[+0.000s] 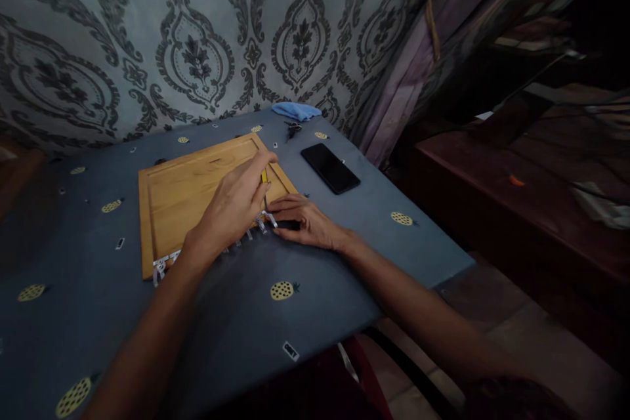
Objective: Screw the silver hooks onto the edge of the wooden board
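A light wooden framed board (197, 187) lies on the table, with a metal strip bearing several hook-like tabs (160, 269) along its near edge. My left hand (239, 193) reaches across the board, closed around the yellow handle of a screwdriver (264, 177). The screwdriver stands nearly upright, its shaft pointing down at the board's near right corner. Beside that tip my right hand (308, 220) pinches a small metal hook (270, 218) between thumb and fingers. My left forearm hides the middle of the strip.
A black phone (331, 168) lies right of the board on the blue patterned tablecloth (335, 289). Keys (294, 128) and a blue cloth (295, 111) sit farther back by the wall. A dark red surface (516, 203) stands to the right, past the table's edge.
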A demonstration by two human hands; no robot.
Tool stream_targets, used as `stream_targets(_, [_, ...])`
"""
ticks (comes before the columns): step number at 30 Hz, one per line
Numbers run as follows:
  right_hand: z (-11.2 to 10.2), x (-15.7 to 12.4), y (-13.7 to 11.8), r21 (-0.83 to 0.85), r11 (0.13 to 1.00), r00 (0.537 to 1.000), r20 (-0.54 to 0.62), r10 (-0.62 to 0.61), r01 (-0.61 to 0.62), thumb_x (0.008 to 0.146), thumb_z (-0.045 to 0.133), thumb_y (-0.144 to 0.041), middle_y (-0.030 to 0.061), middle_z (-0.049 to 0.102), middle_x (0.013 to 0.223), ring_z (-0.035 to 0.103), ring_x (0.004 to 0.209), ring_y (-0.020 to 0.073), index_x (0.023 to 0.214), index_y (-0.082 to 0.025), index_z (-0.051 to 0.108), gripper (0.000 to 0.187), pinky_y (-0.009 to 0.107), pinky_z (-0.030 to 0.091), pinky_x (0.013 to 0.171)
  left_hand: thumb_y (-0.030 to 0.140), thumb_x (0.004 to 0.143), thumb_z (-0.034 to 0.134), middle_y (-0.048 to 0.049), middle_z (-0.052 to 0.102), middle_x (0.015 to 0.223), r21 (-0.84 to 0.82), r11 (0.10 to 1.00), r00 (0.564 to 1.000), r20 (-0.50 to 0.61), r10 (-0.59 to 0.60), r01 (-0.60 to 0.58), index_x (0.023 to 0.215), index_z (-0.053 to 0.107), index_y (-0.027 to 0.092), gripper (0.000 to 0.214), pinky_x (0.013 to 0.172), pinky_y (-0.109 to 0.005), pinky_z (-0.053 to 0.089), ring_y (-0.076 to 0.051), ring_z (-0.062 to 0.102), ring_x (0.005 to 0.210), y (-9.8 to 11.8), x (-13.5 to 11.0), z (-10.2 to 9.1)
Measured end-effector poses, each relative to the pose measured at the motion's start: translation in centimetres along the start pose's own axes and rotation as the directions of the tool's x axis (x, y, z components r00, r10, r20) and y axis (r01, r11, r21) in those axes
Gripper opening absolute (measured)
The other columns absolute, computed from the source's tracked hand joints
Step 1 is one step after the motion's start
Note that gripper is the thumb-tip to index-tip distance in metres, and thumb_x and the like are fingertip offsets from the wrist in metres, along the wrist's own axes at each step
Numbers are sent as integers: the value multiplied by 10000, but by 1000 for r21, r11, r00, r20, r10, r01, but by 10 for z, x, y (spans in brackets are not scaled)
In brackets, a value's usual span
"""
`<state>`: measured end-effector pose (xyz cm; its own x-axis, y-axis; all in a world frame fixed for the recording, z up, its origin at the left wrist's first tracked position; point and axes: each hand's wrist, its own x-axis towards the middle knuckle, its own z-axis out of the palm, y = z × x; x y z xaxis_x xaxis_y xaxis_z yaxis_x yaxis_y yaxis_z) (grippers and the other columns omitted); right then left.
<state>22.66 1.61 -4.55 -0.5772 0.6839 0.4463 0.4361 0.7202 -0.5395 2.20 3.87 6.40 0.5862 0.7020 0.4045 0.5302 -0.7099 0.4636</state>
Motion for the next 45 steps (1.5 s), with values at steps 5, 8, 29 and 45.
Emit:
stream_targets(5, [1,0,0,-4,1000,1000,3,5,-5,970,702,-281,106,767,1283,680,1237,261,1217,-228,778,264,497,510,1093,62,948,457,-77,715,1284,0,1000,1000,11,12,-12,1309,553,201,398,1017,-383,551,-221,684,1182,-1,0,6])
stream_targets(8, [1,0,0,-3,1000,1000,10,16,-16,969,703,-281,93,762,1293,674,1246,251,1217,-239,778,262,486,500,1109,72,957,465,-83,718,1277,15,999,1000,-6,29,-29,1314,560,197,390,1005,-383,559,-223,691,1169,-2,-1,7])
stream_targets(29, [3,-1,4,-6,1000,1000,-12,6,-6,962,714,-290,106,752,1307,682,1223,262,1214,-238,784,267,468,510,1068,144,943,564,-97,736,1152,122,992,999,-45,-27,32,1394,473,185,462,886,-344,550,-252,718,1040,-3,0,14])
stream_targets(45, [1,-1,1,-14,1000,1000,6,6,-6,974,696,-285,118,749,1322,676,1248,262,1230,-216,774,277,488,510,1086,243,962,536,-41,680,993,29,998,997,-60,-45,46,1353,513,209,394,787,-340,563,-216,688,859,-11,1,-6])
